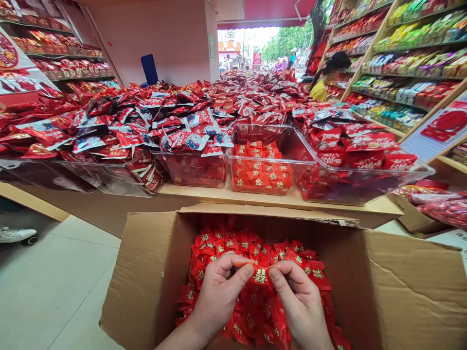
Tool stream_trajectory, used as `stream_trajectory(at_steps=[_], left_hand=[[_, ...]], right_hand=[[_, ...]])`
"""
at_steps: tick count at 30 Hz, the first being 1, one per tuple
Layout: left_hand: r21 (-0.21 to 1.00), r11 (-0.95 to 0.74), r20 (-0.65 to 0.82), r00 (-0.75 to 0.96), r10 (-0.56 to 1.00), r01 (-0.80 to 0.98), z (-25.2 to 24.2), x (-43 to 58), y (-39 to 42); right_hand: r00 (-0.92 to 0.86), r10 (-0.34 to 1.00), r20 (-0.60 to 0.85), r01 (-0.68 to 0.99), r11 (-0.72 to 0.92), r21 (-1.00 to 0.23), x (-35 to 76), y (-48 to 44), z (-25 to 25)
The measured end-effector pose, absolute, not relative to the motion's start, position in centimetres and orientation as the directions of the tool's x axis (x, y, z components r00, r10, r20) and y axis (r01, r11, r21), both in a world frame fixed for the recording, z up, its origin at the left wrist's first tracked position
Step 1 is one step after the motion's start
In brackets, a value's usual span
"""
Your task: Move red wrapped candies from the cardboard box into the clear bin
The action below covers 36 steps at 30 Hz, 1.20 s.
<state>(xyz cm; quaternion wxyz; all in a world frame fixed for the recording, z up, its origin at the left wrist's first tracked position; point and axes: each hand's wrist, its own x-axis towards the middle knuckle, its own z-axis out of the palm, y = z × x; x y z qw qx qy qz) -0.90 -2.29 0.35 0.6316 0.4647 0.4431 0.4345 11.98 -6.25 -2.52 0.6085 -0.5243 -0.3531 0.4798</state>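
Between my two hands is a small red packet [260, 275] with gold lettering. My left hand [222, 287] pinches its left end between thumb and forefinger. At the other end, the thumb and fingers of my right hand [301, 301] grip it the same way. Both hands are over an open cardboard box [142, 272], whose inside holds a heap of matching red packets [233, 243]. Just beyond the box, a clear plastic bin [270, 158] on the wooden counter contains neatly laid packets of the same kind.
More clear bins [197, 167] along the counter [204, 194] overflow with larger red bags [193, 138]. Loaded shelves [412, 48] rise on the right. A person in yellow [319, 90] is behind the counter at the right. A shoe [16, 235] shows at the left edge.
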Motion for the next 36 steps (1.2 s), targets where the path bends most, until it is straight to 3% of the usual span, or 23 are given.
stream_trajectory(at_steps=[5,10,18,24,29,32,36], left_hand=[[0.884,0.341,-0.284,0.211,0.935,-0.319,0.2,0.0,-2.2],[0.883,0.337,-0.302,0.153,0.941,-0.327,-0.2,0.4,-2.0],[0.835,0.466,-0.411,0.231,0.882,-0.292,-0.3,-0.4,-1.6],[0.832,0.496,-0.411,0.323,0.852,-0.249,0.4,-0.8,-1.3],[0.923,0.366,-0.312,0.325,0.893,-0.121,0.7,-0.8,-1.2],[0.924,0.377,-0.33,0.353,0.875,-0.07,-0.1,-1.1,-1.4],[0.946,0.296,-0.247,0.295,0.923,-0.133,-2.0,-1.6,-1.6]], right_hand=[[0.319,0.925,-0.206,-0.486,-0.026,-0.873,11.6,-5.8,-2.7],[0.212,0.948,-0.235,-0.472,-0.111,-0.874,12.1,-5.8,-2.9],[0.21,0.936,-0.281,-0.496,-0.145,-0.856,12.4,-5.5,-2.3],[0.05,0.927,-0.371,-0.698,-0.234,-0.677,12.8,-5.7,-1.6],[0.151,0.941,-0.302,-0.523,-0.183,-0.832,12.5,-5.7,-2.9],[0.195,0.952,-0.235,-0.447,-0.127,-0.886,11.7,-5.4,-3.6],[0.229,0.962,-0.15,-0.413,-0.044,-0.91,10.8,-5.1,-4.1]])
